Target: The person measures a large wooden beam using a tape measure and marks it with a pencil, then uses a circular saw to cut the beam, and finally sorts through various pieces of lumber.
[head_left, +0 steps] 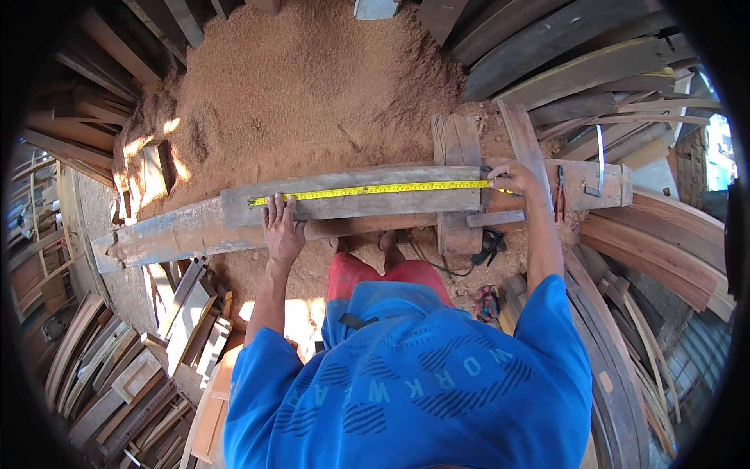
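Sawdust [312, 86] lies deep beyond the long wooden surface [168, 234], and stacked boards [664, 250] crowd in on both sides. On that surface rests one grey plank [367, 206], and one yellow measuring tape [375, 189] runs along the top of it, beginning a little short of the plank's left end. My left hand [281, 227] is open, palm down, its fingertips on the plank at the tape's lower edge; my right hand [512, 180] is closed on the tape by the plank's right end, though I cannot see what lies under the palm. The tape could skew if my left fingertips push against its edge, or go slack and bow if my right hand eases its hold. I judge that the plank might shift too, since I see no clamp on it, and leaning unevenly would be enough to turn it. A careless sweep of my right forearm could knock the red-handled pliers [559, 199] beside it. Counting up: two hands, one tape, one grey plank, one pair of pliers, one metal square [600, 152] farther right, one small wooden block [498, 219] near the surface's closer edge, and one black corded tool [491, 244] on the ground; the stacked boards are too many and too overlapped for me to count.
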`<state>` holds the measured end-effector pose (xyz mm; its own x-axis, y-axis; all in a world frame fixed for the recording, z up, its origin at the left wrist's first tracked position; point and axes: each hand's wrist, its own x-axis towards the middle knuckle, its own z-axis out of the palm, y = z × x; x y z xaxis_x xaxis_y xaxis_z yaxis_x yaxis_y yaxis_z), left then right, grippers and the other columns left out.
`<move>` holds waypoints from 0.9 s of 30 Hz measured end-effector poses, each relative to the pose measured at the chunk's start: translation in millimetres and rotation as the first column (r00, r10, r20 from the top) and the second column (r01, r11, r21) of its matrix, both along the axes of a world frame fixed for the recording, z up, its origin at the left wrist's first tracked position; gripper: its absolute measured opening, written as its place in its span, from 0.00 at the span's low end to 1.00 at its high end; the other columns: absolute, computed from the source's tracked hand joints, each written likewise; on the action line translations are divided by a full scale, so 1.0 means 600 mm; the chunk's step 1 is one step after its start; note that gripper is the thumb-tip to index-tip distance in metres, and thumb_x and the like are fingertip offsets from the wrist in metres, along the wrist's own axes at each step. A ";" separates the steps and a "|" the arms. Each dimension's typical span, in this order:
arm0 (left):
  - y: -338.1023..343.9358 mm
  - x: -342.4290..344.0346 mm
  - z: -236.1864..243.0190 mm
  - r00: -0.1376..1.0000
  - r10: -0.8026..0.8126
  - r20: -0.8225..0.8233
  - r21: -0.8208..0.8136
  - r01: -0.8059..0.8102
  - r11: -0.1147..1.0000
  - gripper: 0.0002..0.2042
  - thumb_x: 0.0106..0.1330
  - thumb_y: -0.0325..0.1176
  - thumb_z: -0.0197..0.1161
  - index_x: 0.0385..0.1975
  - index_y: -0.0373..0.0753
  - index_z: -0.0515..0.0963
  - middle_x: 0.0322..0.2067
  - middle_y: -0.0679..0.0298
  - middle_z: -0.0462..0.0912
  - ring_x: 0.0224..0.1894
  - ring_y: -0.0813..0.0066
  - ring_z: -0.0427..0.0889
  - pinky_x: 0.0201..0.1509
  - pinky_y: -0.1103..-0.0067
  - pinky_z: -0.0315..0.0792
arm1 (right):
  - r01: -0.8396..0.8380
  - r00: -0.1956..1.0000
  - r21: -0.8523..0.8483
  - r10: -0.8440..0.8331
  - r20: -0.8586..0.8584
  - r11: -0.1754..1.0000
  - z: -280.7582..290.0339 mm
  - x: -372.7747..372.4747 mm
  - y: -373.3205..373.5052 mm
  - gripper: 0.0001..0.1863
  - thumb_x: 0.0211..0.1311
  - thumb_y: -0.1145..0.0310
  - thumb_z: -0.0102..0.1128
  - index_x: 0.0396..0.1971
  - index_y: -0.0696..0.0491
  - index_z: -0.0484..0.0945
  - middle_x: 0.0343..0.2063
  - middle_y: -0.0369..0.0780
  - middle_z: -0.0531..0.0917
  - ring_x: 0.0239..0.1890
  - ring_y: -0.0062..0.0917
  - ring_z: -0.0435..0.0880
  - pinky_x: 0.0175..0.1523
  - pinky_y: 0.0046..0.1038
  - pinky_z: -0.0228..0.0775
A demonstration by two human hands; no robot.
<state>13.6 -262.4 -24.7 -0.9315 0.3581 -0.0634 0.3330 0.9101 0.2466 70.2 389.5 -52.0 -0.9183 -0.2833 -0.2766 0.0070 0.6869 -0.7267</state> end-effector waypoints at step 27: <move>0.002 -0.002 0.004 0.998 -0.006 0.066 -0.086 0.012 0.996 0.38 0.57 0.28 0.75 0.71 0.40 0.67 0.74 0.41 0.63 0.78 0.39 0.57 0.81 0.52 0.51 | 0.496 0.806 -0.257 -0.550 -0.218 0.829 0.089 0.071 -0.331 0.08 0.58 0.73 0.65 0.37 0.57 0.79 0.30 0.45 0.83 0.38 0.44 0.82 0.49 0.43 0.72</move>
<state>12.2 -261.2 -22.1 -0.9210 0.3572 -0.1551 0.3273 0.9259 0.1887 112.5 191.1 1.5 -0.9701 0.2425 0.0129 0.1119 0.4938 -0.8624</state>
